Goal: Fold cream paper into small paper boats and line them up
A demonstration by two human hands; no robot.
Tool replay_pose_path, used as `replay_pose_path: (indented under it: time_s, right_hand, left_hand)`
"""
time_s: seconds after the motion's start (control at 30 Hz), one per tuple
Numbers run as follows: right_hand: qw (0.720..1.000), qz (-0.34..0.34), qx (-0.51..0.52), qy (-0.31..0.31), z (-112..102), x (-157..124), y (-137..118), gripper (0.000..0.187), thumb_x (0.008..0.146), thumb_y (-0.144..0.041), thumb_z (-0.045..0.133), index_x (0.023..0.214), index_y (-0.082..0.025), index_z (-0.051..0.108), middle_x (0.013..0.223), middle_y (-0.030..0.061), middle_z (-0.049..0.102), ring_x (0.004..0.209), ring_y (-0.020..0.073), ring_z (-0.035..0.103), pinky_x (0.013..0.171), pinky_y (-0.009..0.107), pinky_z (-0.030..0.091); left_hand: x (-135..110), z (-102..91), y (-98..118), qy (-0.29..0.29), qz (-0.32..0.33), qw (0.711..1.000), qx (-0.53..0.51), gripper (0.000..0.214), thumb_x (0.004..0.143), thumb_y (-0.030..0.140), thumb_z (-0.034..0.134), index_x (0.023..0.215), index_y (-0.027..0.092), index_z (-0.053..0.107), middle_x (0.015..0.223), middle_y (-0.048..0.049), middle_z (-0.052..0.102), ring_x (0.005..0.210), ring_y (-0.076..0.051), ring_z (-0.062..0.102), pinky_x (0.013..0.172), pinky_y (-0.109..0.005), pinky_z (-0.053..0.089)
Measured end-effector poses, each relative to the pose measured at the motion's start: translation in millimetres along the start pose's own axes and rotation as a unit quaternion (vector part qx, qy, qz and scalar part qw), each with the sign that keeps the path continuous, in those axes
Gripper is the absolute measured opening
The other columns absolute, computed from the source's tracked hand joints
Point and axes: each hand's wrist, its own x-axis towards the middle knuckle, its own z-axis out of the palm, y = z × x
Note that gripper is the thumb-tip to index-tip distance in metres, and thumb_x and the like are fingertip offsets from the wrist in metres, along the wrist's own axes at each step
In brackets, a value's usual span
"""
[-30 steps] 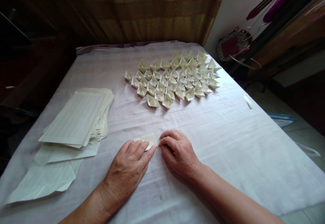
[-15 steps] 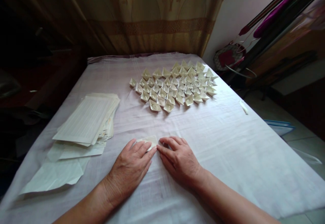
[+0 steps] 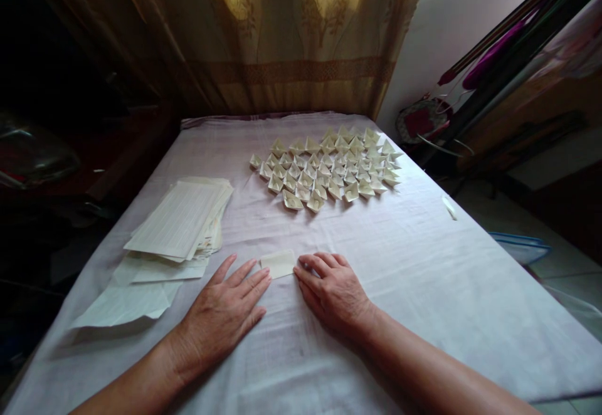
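Observation:
A small folded piece of cream paper lies flat on the white cloth between my hands. My left hand rests palm down with fingers spread, its fingertips just left of the paper's edge. My right hand lies flat too, fingers stretched toward the paper's right edge and touching it. Neither hand grips anything. Farther back, several small folded paper boats sit clustered in rows.
A stack of lined paper sheets lies at the left of the cloth-covered table, with loose sheets under it. A small paper scrap lies near the right edge. A curtain hangs behind; clutter stands at the right.
My left hand has slid back off the folded paper, which now lies uncovered. The view has tilted upward, showing more curtain.

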Motion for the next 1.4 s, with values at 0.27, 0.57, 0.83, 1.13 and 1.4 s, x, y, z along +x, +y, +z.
replay_pose_path:
  time_s: [0.27, 0.57, 0.83, 1.13, 1.4]
  right_hand:
    - [1.000, 0.012, 0.025, -0.005, 2, 3, 3, 0.020, 0.090, -0.021, 0.056, 0.102, -0.023, 0.071, 0.109, 0.0061, 0.070, 0.097, 0.0223, 0.058, 0.084, 0.037, 0.041]
    - [0.985, -0.009, 0.098, -0.140, 19, 11, -33, 0.067, 0.097, -0.051, 0.045, 0.152, -0.017, 0.032, 0.156, 0.0108, 0.035, 0.144, 0.0267, 0.031, 0.119, 0.048, 0.018]
    - [0.971, 0.032, 0.089, -0.220, 12, 4, -11, 0.073, 0.096, -0.059, 0.040, 0.155, -0.017, 0.026, 0.161, 0.0101, 0.021, 0.149, 0.0279, 0.018, 0.121, 0.053, 0.007]
    - [0.970, 0.075, 0.065, -0.222, 10, 2, -12, 0.072, 0.097, -0.059, 0.037, 0.155, -0.017, 0.026, 0.161, 0.0101, 0.020, 0.149, 0.0279, 0.016, 0.120, 0.054, 0.007]
    - [0.975, 0.082, 0.046, -0.202, 8, 2, -16, 0.071, 0.097, -0.060, 0.036, 0.153, -0.017, 0.029, 0.160, 0.0106, 0.024, 0.149, 0.0274, 0.017, 0.119, 0.055, 0.010]
  left_hand:
    - [-2, -5.8, -2, -0.011, -0.014, 1.000, -0.009, 0.032, 0.096, 0.041, 0.053, 0.117, 0.022, 0.067, 0.119, -0.0011, 0.071, 0.116, -0.022, 0.058, 0.117, -0.043, 0.016]
    - [6, -6.6, 0, -0.044, 0.001, 0.999, 0.007, 0.032, 0.096, 0.038, 0.052, 0.115, 0.017, 0.065, 0.126, -0.0096, 0.066, 0.123, -0.026, 0.054, 0.116, -0.047, 0.021]
    - [7, -16.1, -10, -0.105, -0.009, 0.993, -0.051, 0.023, 0.094, 0.032, 0.054, 0.114, 0.024, 0.064, 0.124, -0.0040, 0.068, 0.120, -0.025, 0.056, 0.113, -0.048, 0.024]
    - [18, -27.1, -13, -0.163, -0.018, 0.985, -0.056, 0.018, 0.092, 0.028, 0.056, 0.105, 0.027, 0.069, 0.116, -0.0027, 0.070, 0.111, -0.025, 0.061, 0.110, -0.052, 0.026]
    - [32, -18.3, 4, -0.101, -0.105, 0.989, -0.024, 0.026, 0.096, 0.027, 0.048, 0.100, 0.021, 0.073, 0.108, -0.0092, 0.074, 0.113, -0.027, 0.061, 0.111, -0.051, 0.030]
